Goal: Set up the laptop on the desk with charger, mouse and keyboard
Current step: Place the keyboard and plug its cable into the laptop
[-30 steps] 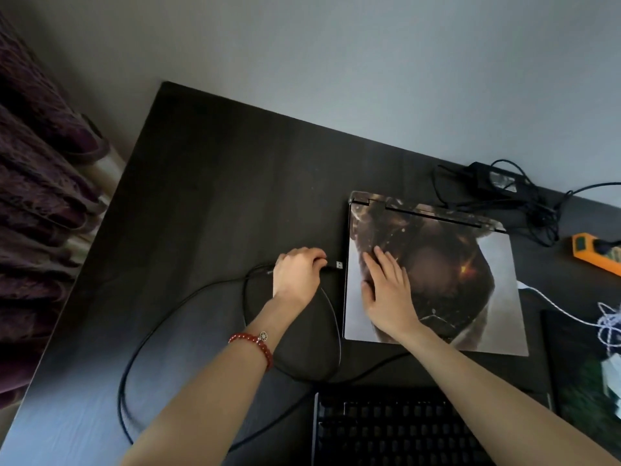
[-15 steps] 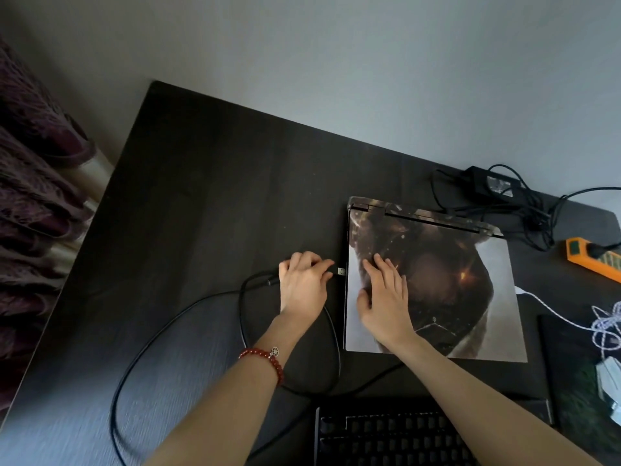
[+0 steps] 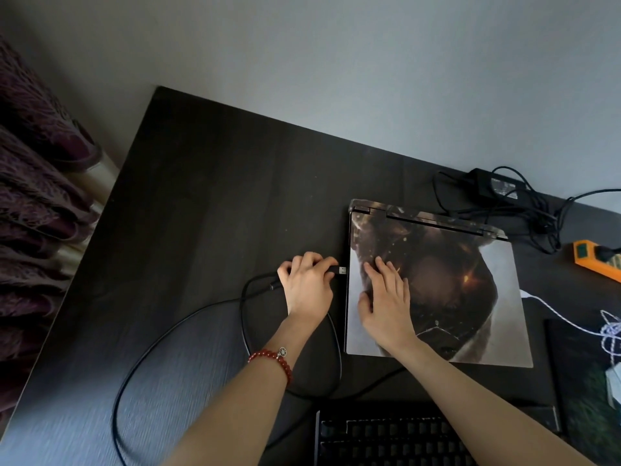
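My laptop [image 3: 437, 284] lies shut and flat on the dark desk [image 3: 208, 210], toward the right side, with its hinge at the far end. My right hand [image 3: 386, 297] lies flat on the lid with straight fingers. I think I press down so the laptop does not slide when I push the plug in.

My left hand [image 3: 307, 287] pinches the USB plug [image 3: 341, 271], fingers curled round its black end. The shiny metal tip points at the left edge of the laptop and is just beside it, maybe touching. I cannot see the hole it goes into, because that side of the laptop faces away from me.

The black cable [image 3: 188, 327] runs back from the plug in big loose loops over the desk. It seems to lead down to the keyboard [image 3: 386, 438] near me, so I guess this is the keyboard's plug. The keyboard is cut off at the bottom, so I only see part of it.

The charger [image 3: 494, 190] sits behind the laptop with its wires in a tangle. I cannot tell if it is plugged into the laptop. An orange power strip [image 3: 594, 264] is at the right edge, cut off. I cannot make out a mouse. Something dark and flat lies at the right; it may be a mouse pad.
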`<state>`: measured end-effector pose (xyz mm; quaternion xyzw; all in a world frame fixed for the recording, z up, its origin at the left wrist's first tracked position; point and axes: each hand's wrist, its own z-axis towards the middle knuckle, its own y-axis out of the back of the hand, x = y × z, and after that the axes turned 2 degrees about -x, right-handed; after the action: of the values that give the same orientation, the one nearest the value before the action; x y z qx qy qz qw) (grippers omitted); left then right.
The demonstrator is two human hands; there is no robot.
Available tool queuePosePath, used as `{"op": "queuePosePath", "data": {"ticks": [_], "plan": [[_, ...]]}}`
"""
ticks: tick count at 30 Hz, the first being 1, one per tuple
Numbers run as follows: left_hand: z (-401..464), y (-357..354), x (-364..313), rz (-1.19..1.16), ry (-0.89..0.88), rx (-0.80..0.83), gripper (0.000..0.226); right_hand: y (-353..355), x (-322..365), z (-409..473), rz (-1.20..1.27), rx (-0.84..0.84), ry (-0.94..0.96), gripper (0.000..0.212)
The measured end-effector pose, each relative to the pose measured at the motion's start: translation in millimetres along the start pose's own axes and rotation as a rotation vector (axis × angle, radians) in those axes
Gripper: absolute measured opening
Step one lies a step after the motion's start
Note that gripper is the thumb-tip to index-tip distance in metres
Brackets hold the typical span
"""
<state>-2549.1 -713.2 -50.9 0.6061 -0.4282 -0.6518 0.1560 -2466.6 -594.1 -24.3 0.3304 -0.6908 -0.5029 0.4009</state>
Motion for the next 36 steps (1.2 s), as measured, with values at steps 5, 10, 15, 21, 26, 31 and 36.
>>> {"op": "queuePosePath", "data": {"ticks": [5,10,15,21,26,31,36], "plan": [[-9,0,2,-0.004,-0.009,-0.009,0.024,0,0,-1,0.016,-0.001,-0.002,0.051],[-16,0,2,0.025,-0.045,-0.026,0.023,0,1,0,0.011,-0.001,0.005,0.051],[-17,2,2,0.047,-0.109,-0.067,0.023,0,0,-2,0.009,0.004,0.002,0.051],[-8,6,10,0.062,-0.238,-0.034,0.024,0,-2,-1,-0.012,0.011,0.02,0.051],[-6,8,12,0.044,-0.269,-0.011,0.025,-2,-2,-2,-0.005,-0.011,0.025,0.051],[-1,9,15,0.08,-0.331,0.047,0.023,-3,-4,-2,-0.035,-0.006,0.043,0.051],[-4,11,13,0.061,-0.328,0.041,0.023,-4,-3,-2,-0.045,-0.009,0.038,0.051]]}}
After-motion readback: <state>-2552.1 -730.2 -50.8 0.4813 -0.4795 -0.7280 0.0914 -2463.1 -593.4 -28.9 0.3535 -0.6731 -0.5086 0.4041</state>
